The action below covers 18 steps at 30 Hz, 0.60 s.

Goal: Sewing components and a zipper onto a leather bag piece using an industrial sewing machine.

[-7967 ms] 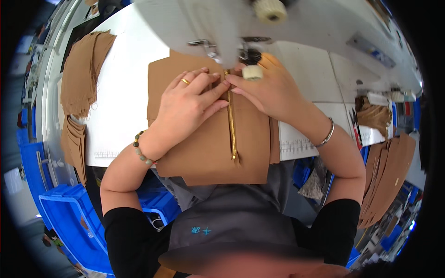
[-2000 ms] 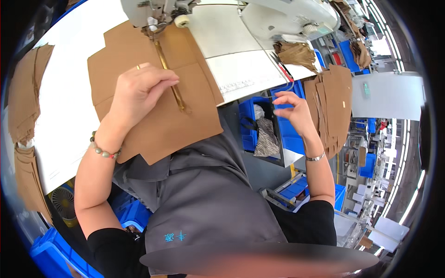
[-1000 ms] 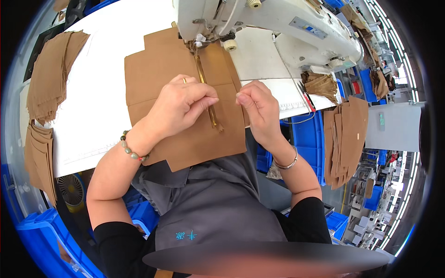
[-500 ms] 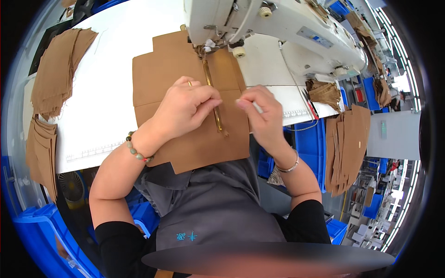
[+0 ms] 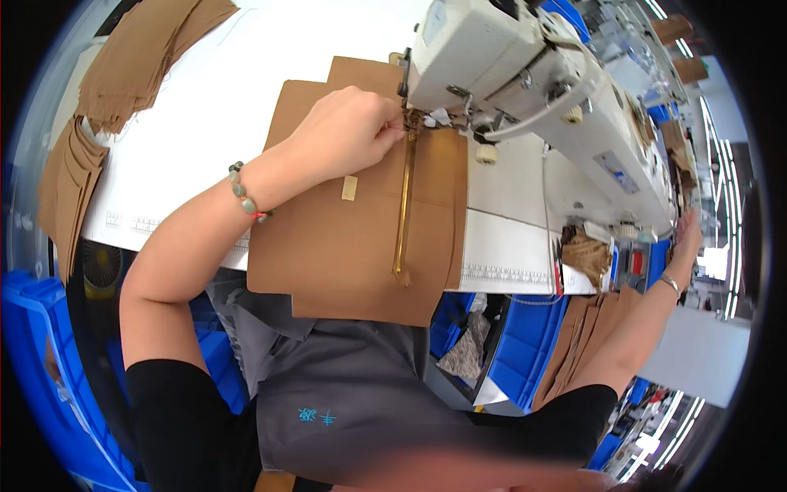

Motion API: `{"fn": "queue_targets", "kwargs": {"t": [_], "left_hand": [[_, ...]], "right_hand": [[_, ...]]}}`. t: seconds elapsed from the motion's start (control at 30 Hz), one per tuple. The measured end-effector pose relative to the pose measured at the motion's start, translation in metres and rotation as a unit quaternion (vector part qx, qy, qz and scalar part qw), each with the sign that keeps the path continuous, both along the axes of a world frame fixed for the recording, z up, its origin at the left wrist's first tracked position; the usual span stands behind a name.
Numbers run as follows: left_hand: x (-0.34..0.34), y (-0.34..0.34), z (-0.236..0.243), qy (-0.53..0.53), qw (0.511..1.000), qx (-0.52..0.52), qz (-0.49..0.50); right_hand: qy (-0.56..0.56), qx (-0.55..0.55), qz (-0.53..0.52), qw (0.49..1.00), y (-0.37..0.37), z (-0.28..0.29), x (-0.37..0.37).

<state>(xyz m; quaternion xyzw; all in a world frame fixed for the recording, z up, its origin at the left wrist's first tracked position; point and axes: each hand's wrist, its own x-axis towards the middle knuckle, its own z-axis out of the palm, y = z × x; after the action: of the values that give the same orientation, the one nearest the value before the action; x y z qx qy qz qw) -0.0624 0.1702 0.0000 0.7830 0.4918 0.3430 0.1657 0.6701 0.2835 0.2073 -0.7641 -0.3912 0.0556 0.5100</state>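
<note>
A flat brown fabric panel (image 5: 352,246) with cut-out corners lies under the head of a white sewing machine (image 5: 484,61). A narrow gold zipper strip (image 5: 404,205) runs down it from the presser foot (image 5: 412,121). My left hand (image 5: 352,131) rests on the panel's upper part, its fingertips pinched beside the foot; what they grip is hidden. Below that hand a small pale rectangular piece (image 5: 349,188) lies on the fabric. Stretched far right, my right hand (image 5: 687,238) is at the machine's right end, fingers extended and partly visible.
Stacks of brown fabric pieces (image 5: 147,66) lie on the white table's left side, with more (image 5: 70,189) at its edge. Brown scraps (image 5: 586,256) and scissors (image 5: 558,266) sit right of the panel. A blue bin (image 5: 525,344) and brown panels (image 5: 586,344) hang below.
My left hand has moved up to the presser foot. My right hand has left the fabric for the machine's right end. The small pale piece now shows on the panel.
</note>
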Motion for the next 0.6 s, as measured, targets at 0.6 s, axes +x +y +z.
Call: {"fn": "queue_targets", "kwargs": {"t": [0.6], "left_hand": [[0.002, -0.005, -0.006, -0.044, 0.998, 0.014, 0.038]], "right_hand": [[0.027, 0.023, -0.038, 0.999, -0.031, -0.076, -0.027]]}}
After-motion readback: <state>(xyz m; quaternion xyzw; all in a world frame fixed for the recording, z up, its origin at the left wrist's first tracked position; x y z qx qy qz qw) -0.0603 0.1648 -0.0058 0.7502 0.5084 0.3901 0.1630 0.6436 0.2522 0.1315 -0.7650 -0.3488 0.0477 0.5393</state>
